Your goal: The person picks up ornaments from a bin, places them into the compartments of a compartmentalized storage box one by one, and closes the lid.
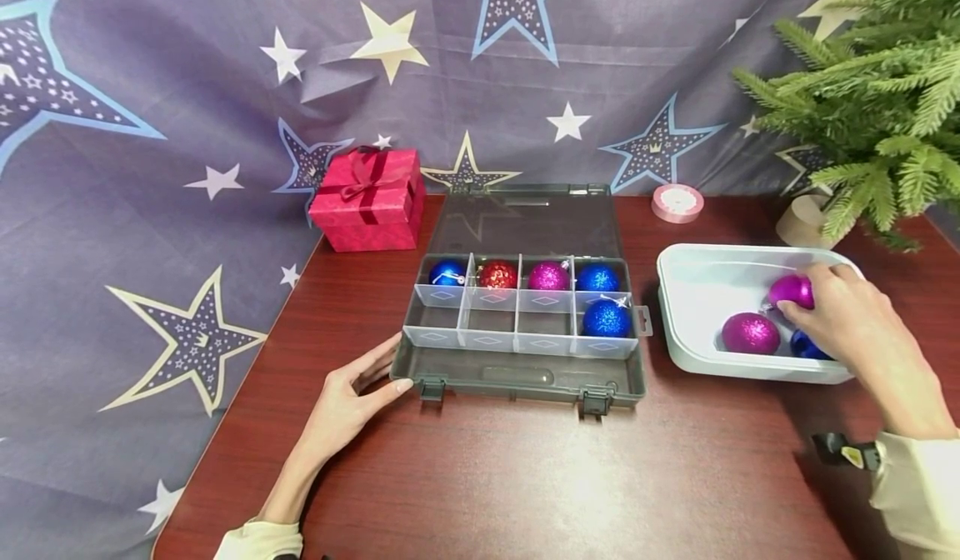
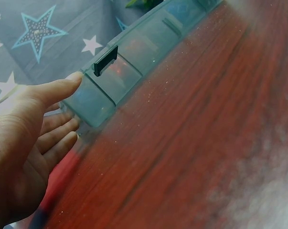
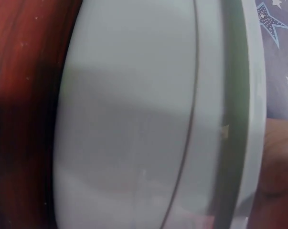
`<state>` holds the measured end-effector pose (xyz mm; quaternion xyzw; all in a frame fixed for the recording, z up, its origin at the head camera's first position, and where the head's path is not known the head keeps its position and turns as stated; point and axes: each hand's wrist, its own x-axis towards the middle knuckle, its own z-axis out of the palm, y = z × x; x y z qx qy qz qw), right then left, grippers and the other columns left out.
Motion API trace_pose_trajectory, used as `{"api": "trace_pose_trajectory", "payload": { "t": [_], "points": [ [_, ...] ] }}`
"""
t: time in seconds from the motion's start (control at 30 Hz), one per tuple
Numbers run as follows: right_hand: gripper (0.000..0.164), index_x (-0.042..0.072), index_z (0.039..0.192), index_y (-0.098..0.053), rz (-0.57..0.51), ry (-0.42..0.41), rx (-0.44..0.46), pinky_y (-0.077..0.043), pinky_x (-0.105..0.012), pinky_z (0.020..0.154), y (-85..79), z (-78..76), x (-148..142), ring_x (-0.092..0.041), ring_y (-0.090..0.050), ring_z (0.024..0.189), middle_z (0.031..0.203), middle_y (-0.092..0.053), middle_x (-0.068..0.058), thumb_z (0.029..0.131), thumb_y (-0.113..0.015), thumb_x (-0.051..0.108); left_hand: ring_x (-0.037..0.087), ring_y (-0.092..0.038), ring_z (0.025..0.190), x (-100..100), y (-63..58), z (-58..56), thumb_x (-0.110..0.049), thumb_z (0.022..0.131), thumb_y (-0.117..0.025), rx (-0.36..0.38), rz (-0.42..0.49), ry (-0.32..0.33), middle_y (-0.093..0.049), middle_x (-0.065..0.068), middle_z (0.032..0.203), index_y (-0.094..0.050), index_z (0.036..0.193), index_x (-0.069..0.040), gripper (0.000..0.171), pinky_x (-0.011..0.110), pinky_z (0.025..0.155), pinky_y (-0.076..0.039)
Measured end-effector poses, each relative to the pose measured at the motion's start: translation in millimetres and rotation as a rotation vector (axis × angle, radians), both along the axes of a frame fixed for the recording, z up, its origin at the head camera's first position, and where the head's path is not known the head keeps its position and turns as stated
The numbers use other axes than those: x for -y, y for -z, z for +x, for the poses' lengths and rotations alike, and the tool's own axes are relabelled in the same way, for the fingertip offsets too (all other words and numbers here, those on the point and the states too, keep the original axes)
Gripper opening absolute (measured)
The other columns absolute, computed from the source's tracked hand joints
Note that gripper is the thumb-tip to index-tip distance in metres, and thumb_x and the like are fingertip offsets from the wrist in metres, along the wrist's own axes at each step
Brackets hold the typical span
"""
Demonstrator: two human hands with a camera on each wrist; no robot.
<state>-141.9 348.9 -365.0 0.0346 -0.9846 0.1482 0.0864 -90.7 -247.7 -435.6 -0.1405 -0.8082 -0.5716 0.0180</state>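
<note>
In the head view, my right hand (image 1: pixel 855 314) reaches into a white plastic tub (image 1: pixel 686 293) and pinches a shiny purple bauble (image 1: pixel 795 292). Below it lie a glittery magenta bauble (image 1: pixel 751 333) and a partly hidden blue bauble (image 1: pixel 806 345). My left hand (image 1: pixel 348 406) touches the front left corner of a grey see-through divided box (image 1: pixel 517 387), thumb at its front edge, fingers along its side. Across the box's back row sit blue (image 1: pixel 447 273), red (image 1: pixel 498 275), magenta (image 1: pixel 549 276) and blue baubles; another blue bauble (image 1: pixel 607 318) occupies the front right compartment.
The box's lid (image 1: pixel 525 222) lies back toward the starry cloth. A red gift box (image 1: pixel 367 202) stands at the back left, a pink ribbon roll (image 1: pixel 677 203) behind the tub. Green fir branches (image 1: pixel 885 102) overhang the back right. The tub's outer wall (image 3: pixel 129 105) fills the right wrist view.
</note>
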Motion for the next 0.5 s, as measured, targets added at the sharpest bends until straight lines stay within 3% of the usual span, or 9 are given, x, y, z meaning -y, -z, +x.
{"api": "trace_pose_trajectory", "payload": {
  "t": [0.27, 0.5],
  "points": [
    [0.046, -0.017, 0.121, -0.053, -0.003, -0.042, 0.045, -0.037, -0.084, 0.081, 4.8, -7.3, -6.1, -0.063, -0.044, 0.113, 0.115, -0.049, -0.047, 0.092, -0.073, 0.012, 0.025, -0.064, 0.124, 0.4, 0.0, -0.1, -0.010, 0.092, -0.081, 0.002, -0.004, 0.001, -0.064, 0.007, 0.140, -0.059, 0.149, -0.018, 0.061, 0.022, 0.101, -0.050],
    [0.043, -0.012, 0.115, -0.055, 0.009, -0.084, -0.003, -0.043, -0.079, 0.076, 8.5, -12.0, -6.8, -0.065, -0.056, 0.096, 0.097, -0.061, -0.042, 0.088, -0.079, 0.010, 0.026, -0.064, 0.123, 0.3, 0.5, 0.0, -0.009, 0.092, -0.081, 0.001, 0.002, 0.002, -0.064, 0.008, 0.140, -0.059, 0.148, -0.018, 0.061, 0.022, 0.101, -0.050]
  ]
}}
